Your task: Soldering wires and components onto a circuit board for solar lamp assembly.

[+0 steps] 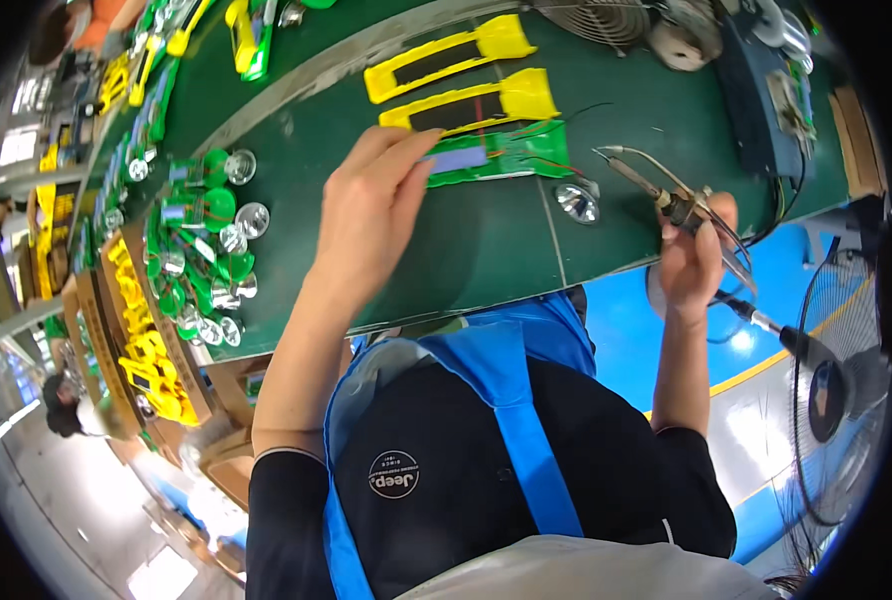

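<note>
My left hand pinches the left end of a green plastic housing that lies on the green tabletop. Inside the housing sit a purple battery and thin red and dark wires. A round silver reflector lamp rests just below its right end. Off to the right, my right hand grips a soldering iron with a thin curved tube alongside. Its tip points left, held apart from the housing. Behind the housing lie two yellow frames with black panels, the nearer one touching or almost touching it.
Several green parts with silver reflectors crowd the table's left side. A dark box and a coiled metal stand occupy the far right. Yellow parts fill a cardboard box at left. A fan stands right of the table.
</note>
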`<action>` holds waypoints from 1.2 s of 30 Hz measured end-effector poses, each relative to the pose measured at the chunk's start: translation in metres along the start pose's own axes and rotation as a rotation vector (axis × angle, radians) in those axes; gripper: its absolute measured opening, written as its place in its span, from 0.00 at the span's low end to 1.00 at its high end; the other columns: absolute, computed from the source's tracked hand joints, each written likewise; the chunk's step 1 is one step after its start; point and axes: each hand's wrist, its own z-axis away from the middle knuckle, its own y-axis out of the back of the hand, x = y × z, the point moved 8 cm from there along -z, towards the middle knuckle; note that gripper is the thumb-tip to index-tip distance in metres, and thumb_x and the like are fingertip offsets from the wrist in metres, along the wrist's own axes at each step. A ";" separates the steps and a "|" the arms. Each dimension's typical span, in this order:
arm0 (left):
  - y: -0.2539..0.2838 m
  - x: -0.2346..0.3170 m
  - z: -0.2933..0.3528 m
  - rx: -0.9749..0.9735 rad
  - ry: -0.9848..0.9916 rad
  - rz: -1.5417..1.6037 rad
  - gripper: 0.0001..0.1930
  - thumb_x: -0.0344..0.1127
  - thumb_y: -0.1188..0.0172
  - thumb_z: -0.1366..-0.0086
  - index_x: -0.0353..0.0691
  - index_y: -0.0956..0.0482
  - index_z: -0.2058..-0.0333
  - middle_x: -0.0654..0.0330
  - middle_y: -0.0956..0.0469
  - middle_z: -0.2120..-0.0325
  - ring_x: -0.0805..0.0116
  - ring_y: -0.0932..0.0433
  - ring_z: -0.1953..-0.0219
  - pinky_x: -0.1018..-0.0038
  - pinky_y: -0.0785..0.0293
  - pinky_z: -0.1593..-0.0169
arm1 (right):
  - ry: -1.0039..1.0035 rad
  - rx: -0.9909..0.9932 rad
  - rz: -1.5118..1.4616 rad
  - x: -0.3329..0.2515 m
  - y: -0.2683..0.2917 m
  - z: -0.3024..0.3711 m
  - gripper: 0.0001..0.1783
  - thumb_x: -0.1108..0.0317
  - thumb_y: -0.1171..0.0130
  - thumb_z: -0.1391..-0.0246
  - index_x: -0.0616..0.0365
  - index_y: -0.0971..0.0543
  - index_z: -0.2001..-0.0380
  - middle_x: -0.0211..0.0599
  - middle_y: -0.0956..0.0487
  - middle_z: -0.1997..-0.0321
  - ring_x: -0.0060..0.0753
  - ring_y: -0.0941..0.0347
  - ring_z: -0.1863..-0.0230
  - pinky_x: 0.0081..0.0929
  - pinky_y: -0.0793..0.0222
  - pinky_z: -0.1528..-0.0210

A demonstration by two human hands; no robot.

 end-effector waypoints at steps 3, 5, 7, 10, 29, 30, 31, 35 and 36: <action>-0.011 0.003 -0.007 0.036 -0.009 0.031 0.13 0.25 0.42 0.44 0.35 0.24 0.59 0.51 0.24 0.67 0.55 0.24 0.70 0.70 0.27 0.66 | -0.135 0.005 -0.158 0.017 -0.009 -0.009 0.12 0.61 0.48 0.46 0.57 0.35 0.66 0.38 0.29 0.68 0.26 0.38 0.71 0.30 0.41 0.57; -0.016 0.009 -0.013 0.053 -0.008 0.026 0.12 0.25 0.43 0.44 0.35 0.23 0.60 0.51 0.23 0.67 0.59 0.24 0.71 0.73 0.28 0.68 | -0.108 -0.034 -0.203 0.014 -0.020 -0.013 0.12 0.61 0.48 0.46 0.57 0.35 0.66 0.37 0.30 0.68 0.25 0.38 0.71 0.30 0.41 0.57; -0.027 0.008 -0.021 -0.004 0.071 0.098 0.11 0.26 0.42 0.44 0.36 0.23 0.60 0.51 0.23 0.67 0.57 0.24 0.73 0.71 0.28 0.69 | -0.159 -0.095 -0.100 0.019 -0.033 -0.016 0.12 0.61 0.49 0.45 0.57 0.35 0.65 0.36 0.31 0.69 0.25 0.40 0.71 0.31 0.42 0.57; -0.035 0.003 -0.024 0.048 0.063 0.252 0.10 0.26 0.41 0.45 0.36 0.23 0.63 0.55 0.23 0.71 0.61 0.25 0.76 0.72 0.29 0.71 | -0.240 -0.078 0.043 0.026 -0.035 -0.013 0.12 0.63 0.50 0.46 0.60 0.35 0.66 0.38 0.31 0.73 0.25 0.37 0.70 0.29 0.40 0.57; -0.043 0.018 -0.016 0.033 -0.030 0.051 0.07 0.20 0.41 0.53 0.36 0.29 0.75 0.56 0.29 0.68 0.55 0.27 0.67 0.67 0.29 0.66 | -0.209 -0.081 0.359 0.023 -0.047 -0.015 0.10 0.67 0.47 0.49 0.61 0.33 0.70 0.36 0.27 0.81 0.22 0.29 0.79 0.51 0.50 0.35; -0.042 0.020 -0.016 0.031 -0.029 0.050 0.07 0.20 0.41 0.53 0.36 0.29 0.75 0.56 0.29 0.68 0.55 0.27 0.67 0.67 0.29 0.66 | -0.211 -0.080 0.357 0.024 -0.047 -0.015 0.10 0.67 0.47 0.49 0.61 0.33 0.70 0.36 0.27 0.81 0.22 0.29 0.79 0.51 0.50 0.35; -0.043 0.022 -0.017 0.022 -0.025 0.019 0.07 0.20 0.41 0.53 0.36 0.30 0.75 0.56 0.29 0.68 0.55 0.27 0.67 0.67 0.29 0.66 | -0.203 -0.089 0.360 0.023 -0.048 -0.015 0.09 0.67 0.47 0.49 0.61 0.33 0.70 0.36 0.26 0.81 0.22 0.29 0.79 0.51 0.51 0.35; -0.045 0.024 -0.018 -0.011 -0.074 0.002 0.06 0.21 0.43 0.54 0.31 0.30 0.75 0.53 0.34 0.70 0.57 0.32 0.68 0.68 0.32 0.64 | -0.205 -0.111 0.371 0.023 -0.050 -0.015 0.08 0.68 0.48 0.49 0.61 0.33 0.70 0.38 0.26 0.81 0.23 0.29 0.79 0.51 0.51 0.35; -0.045 0.025 -0.018 -0.012 -0.073 0.002 0.06 0.21 0.43 0.54 0.31 0.30 0.75 0.53 0.34 0.70 0.57 0.32 0.68 0.68 0.32 0.64 | -0.206 -0.112 0.371 0.023 -0.050 -0.015 0.08 0.68 0.48 0.49 0.61 0.33 0.70 0.38 0.26 0.81 0.23 0.29 0.79 0.51 0.51 0.35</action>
